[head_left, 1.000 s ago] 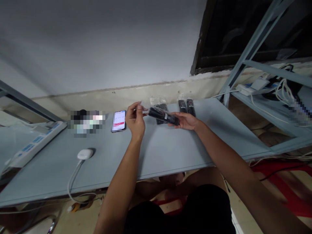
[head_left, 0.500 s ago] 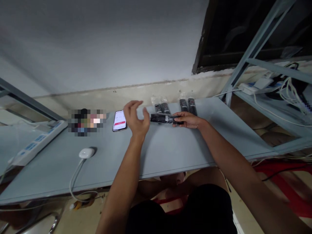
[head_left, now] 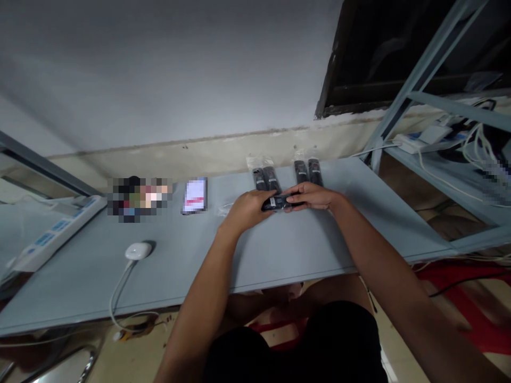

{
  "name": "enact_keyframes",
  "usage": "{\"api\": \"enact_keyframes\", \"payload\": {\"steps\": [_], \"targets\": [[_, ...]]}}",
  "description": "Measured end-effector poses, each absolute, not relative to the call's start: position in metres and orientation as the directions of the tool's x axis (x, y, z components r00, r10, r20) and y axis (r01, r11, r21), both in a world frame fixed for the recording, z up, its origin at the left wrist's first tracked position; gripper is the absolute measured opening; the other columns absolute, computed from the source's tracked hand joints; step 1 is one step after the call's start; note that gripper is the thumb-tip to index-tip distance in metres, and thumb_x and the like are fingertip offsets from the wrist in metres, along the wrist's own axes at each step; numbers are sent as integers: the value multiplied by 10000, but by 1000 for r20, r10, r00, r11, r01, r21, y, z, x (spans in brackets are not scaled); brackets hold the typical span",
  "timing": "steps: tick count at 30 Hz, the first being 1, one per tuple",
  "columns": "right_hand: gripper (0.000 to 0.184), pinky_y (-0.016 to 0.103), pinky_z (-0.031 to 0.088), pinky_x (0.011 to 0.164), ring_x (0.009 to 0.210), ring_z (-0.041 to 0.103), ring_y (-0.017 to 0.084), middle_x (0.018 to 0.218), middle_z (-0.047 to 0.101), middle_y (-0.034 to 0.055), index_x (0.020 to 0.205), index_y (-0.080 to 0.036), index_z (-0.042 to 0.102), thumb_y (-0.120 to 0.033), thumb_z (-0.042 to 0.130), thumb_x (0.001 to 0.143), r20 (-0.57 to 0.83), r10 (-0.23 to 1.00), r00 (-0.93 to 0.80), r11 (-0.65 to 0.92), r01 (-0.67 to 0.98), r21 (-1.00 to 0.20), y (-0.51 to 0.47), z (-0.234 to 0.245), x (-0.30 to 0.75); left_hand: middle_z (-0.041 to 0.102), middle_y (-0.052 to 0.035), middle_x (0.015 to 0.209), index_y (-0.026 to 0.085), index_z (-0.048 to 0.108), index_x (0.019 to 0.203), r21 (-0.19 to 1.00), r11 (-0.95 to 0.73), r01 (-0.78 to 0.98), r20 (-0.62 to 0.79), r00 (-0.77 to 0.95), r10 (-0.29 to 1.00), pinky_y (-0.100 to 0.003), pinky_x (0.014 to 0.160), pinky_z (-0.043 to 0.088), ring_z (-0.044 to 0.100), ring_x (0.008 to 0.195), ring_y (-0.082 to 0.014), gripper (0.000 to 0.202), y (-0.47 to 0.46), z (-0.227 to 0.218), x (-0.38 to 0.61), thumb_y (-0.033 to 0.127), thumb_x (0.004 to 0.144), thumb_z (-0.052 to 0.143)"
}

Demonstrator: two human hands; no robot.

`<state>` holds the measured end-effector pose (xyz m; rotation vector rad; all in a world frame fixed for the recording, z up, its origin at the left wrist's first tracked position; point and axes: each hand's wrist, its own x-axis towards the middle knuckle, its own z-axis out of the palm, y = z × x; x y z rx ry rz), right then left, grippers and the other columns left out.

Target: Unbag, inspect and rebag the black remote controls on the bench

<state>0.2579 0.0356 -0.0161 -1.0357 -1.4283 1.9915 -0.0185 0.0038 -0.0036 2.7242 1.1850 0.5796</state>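
"What do the person's hands have hold of?"

"The left hand (head_left: 247, 210) and the right hand (head_left: 312, 195) share one black remote control (head_left: 277, 202), which is wrapped in clear plastic. It sits between them over a gray shelf board (head_left: 279, 250). Whether it touches the board, the hands hide."

"How are the fingers?"

"Closed on it from both ends. The left fingers (head_left: 261, 200) curl over one end, and the right fingers (head_left: 297, 192) lie across the other, nearly meeting them on top."

"What lies around that remote?"

"Just behind it is a pair of black remotes (head_left: 265, 179) in a plastic bag, and behind it to the right, another bagged pair (head_left: 307, 172). To its left, a scrap of clear plastic (head_left: 225, 208) lies by the left hand, and farther along is a phone (head_left: 195, 195) with a lit screen. Beyond that, a pixelated patch (head_left: 138, 199) hides whatever is there. Well left of the remote sit a round white device (head_left: 138, 251) on a white cable (head_left: 120, 287) and a white power strip (head_left: 56, 234)."
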Motion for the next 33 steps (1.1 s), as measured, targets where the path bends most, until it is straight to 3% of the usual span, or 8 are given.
{"api": "enact_keyframes", "payload": {"steps": [4, 10, 14, 18, 22, 26, 33], "targets": [[372, 272, 684, 861, 915, 821, 188, 1096, 827, 100, 1113, -170, 828, -226, 949, 765, -313, 771, -554, -325, 80, -942, 35, -12, 264, 746, -92, 1356, 263, 654, 1433, 272, -648, 712, 233, 604, 762, -448, 1017, 596, 720, 1212, -301, 592, 5, 0, -22, 251, 862, 807], [285, 217, 680, 745, 884, 789, 175, 964, 805, 93, 942, -153, 820, -238, 967, 712, -251, 871, -422, -230, 101, -968, 37, -6, 273, 760, -71, 1310, 268, 687, 1380, 308, -575, 758, 191, 543, 818, -419, 987, 592, 727, 1170, -280, 494, 6, 7, -30, 281, 894, 776], [379, 229, 689, 695, 775, 755, 149, 896, 770, 57, 906, -152, 797, -244, 1015, 610, -162, 931, -327, -169, 8, -986, 40, -9, 278, 765, -62, 1268, 272, 690, 1375, 318, -543, 778, 172, 516, 839, -380, 948, 585, 733, 1118, -267, 468, 6, 8, -32, 279, 910, 739], [465, 304, 708, 704, 746, 749, 162, 872, 753, 29, 865, -177, 746, -367, 1039, 558, -34, 980, -194, -57, -115, -992, 44, -12, 279, 780, -52, 1205, 273, 709, 1341, 345, -511, 787, 165, 485, 859, -357, 895, 581, 740, 1047, -245, 413, 7, 8, -34, 256, 929, 686], [533, 374, 706, 715, 814, 775, 228, 881, 760, 40, 879, -191, 691, -547, 984, 612, 132, 991, 32, 136, -186, -973, 50, -11, 276, 782, -43, 1241, 273, 722, 1321, 382, -505, 774, 160, 483, 861, -361, 934, 578, 739, 1082, -241, 420, 7, 8, -35, 218, 907, 681], [558, 394, 686, 754, 868, 800, 267, 871, 759, 30, 934, -236, 653, -698, 871, 711, 266, 943, 202, 295, -130, -947, 52, -6, 271, 781, -49, 1269, 271, 711, 1352, 414, -523, 745, 153, 510, 847, -383, 960, 590, 747, 1112, -256, 475, 5, 8, -32, 256, 878, 737], [575, 422, 615, 964, 1064, 761, 274, 1033, 776, 77, 1127, -257, 653, -756, 715, 850, 396, 914, 90, 383, 131, -914, 44, -8, 252, 788, -59, 1254, 267, 705, 1362, 455, -591, 666, 166, 589, 791, -414, 957, 609, 760, 1103, -269, 560, 3, 2, -25, 390, 832, 837]]}}
